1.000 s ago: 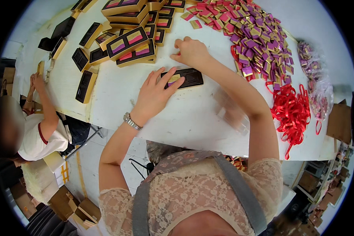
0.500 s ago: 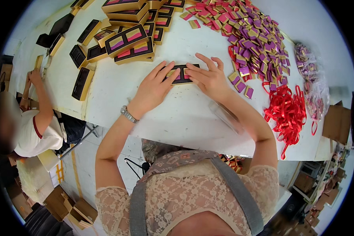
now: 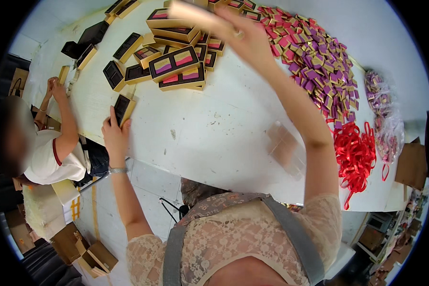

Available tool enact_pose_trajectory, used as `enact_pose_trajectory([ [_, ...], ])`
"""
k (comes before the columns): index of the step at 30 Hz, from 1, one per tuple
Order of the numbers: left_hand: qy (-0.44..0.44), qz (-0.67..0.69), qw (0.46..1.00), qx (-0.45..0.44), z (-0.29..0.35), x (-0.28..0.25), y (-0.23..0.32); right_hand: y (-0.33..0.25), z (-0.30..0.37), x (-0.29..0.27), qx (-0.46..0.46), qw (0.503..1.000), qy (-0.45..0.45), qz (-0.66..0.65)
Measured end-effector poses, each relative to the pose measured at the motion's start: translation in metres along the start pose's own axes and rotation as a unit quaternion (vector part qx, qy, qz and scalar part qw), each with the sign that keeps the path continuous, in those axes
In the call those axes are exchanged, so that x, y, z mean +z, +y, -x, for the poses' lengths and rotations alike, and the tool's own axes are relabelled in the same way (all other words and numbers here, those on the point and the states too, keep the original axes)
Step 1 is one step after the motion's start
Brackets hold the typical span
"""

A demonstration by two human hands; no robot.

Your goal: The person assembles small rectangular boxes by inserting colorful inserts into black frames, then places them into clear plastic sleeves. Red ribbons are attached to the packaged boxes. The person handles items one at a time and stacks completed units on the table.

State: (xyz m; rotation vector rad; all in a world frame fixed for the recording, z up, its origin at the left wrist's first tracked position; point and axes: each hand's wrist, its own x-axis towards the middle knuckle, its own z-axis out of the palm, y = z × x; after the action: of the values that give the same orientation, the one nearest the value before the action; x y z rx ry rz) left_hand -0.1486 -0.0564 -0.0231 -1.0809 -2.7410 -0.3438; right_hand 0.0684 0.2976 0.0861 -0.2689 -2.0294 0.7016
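Observation:
At the left, my left hand [image 3: 115, 137] grips the near end of a gold box with a black insert [image 3: 124, 108], which rests on the white table. The fingers lie along one side and the thumb on the other; no small packets show in its black insert. My right hand [image 3: 245, 38], blurred by motion, is raised over the far middle of the table and holds another gold box [image 3: 198, 15], also smeared. In front of it stands a stack of gold boxes [image 3: 174, 64] with pink, purple and gold packets in their black compartments.
Small pink, purple and gold packets [image 3: 321, 62] heap at the far right. Red ribbons [image 3: 355, 155] and a clear bag of packets [image 3: 383, 114] lie nearer. A clear plastic tray [image 3: 283, 145] sits near my right forearm. A co-worker [image 3: 57, 157] works at left.
Both hands have left the box at the middle of the table. My right hand has lifted a box toward the far stack; my left has moved left and taken hold of another box.

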Motion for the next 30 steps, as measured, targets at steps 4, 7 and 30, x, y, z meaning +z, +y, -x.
enact_pose_trajectory([
  [4, -0.003, 0.003, 0.997, 0.083, 0.042, -0.017, 0.054, 0.033, -0.093, 0.025, 0.065, 0.992, -0.013, 0.106],
  [7, -0.068, 0.081, 0.98, 0.17, 0.071, -0.028, 0.094, 0.033, -0.07, -0.006, 0.065, 0.986, 0.027, 0.152],
  [30, -0.144, 0.36, 0.848, 0.362, 0.006, 0.026, 0.223, 0.106, 0.138, -0.089, -0.004, 0.942, -0.279, 0.187],
])
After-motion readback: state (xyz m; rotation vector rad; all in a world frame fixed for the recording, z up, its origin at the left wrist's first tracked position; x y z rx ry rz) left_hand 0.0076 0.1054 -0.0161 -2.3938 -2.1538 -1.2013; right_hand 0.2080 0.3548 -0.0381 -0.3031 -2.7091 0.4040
